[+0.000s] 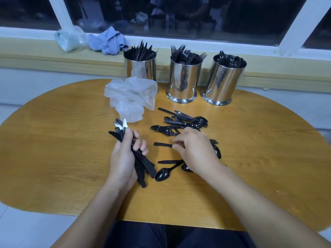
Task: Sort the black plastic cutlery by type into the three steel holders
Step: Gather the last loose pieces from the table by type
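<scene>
L hand [125, 154] is gripping a knife bundle [138, 158]; R hand [195, 149] is pinching a knife [162, 144] handle betw. both hands. Light, stiff, slick plastic, prob. best pinched mid-handle. Holders [181, 81] are standing beyond.

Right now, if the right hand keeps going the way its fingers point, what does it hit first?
The right hand points left across the table. Its fingertips are already at a black handle lying flat, so that comes first. Beyond it, probably the knife bundle gripped in the left hand; depth is unclear.
</scene>
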`<state>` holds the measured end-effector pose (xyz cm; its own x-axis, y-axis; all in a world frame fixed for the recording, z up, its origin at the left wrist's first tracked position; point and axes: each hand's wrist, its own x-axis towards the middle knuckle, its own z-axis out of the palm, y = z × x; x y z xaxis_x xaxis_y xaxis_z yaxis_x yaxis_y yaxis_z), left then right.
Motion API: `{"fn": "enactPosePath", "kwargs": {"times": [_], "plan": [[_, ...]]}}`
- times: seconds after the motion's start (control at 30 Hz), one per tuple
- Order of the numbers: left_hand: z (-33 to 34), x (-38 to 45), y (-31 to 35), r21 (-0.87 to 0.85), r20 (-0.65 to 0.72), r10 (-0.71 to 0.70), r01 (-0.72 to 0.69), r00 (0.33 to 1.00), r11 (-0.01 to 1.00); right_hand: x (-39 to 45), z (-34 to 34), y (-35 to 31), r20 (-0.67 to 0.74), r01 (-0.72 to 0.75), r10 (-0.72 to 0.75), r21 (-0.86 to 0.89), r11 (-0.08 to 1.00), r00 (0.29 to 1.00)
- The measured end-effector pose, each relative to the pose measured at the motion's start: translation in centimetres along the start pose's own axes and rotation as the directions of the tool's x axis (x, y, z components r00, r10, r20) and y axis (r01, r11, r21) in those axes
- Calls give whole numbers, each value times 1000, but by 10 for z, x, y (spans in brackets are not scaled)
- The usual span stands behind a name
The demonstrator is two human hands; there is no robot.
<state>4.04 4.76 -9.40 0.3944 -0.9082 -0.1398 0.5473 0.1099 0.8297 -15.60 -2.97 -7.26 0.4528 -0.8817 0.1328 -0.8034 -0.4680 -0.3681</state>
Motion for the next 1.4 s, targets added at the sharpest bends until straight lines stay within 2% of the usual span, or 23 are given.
{"fn": "enactPosePath", "kwargs": {"times": [0.07,0.27,0.4,0.53,0.63,0.73,0.83,0.97,1.07,1.17,1.27,1.4], "plan": [[0,-1,0,3,-1,-9,9,1000,1000,0,2,6,37,28,-25,-76,997,999],[-6,-1,5,89,-2,-29,29,1000,996,6,9,5,52,74,-70,-74,995,996],[-15,3,18,184,21,-140,134,990,974,8,-6,0,94,140,-144,51,989,985],[-16,2,30,287,119,-314,270,942,919,3,-19,-12,-94,358,-348,147,922,933],[-10,-2,30,330,211,-391,312,896,891,-2,-10,-27,-202,493,-469,90,865,860],[-7,-4,24,314,249,-429,347,868,884,-10,6,-32,-248,554,-532,25,832,810],[-11,-3,20,324,252,-427,340,869,883,-20,11,-28,-234,535,-499,126,836,835],[-12,-3,15,220,216,-405,360,888,907,-41,5,-8,-296,411,-328,286,866,897],[-12,-4,14,99,178,-373,361,910,927,-51,3,20,-291,260,-183,252,932,939],[-15,-5,12,-4,168,-344,350,924,937,-59,3,41,-183,138,-102,191,972,978],[-19,-7,9,-66,149,-286,298,947,952,-63,3,52,-88,103,-95,97,990,992],[-22,-11,5,-28,166,-207,214,964,976,-62,-1,63,-89,77,-69,90,993,994]]}}
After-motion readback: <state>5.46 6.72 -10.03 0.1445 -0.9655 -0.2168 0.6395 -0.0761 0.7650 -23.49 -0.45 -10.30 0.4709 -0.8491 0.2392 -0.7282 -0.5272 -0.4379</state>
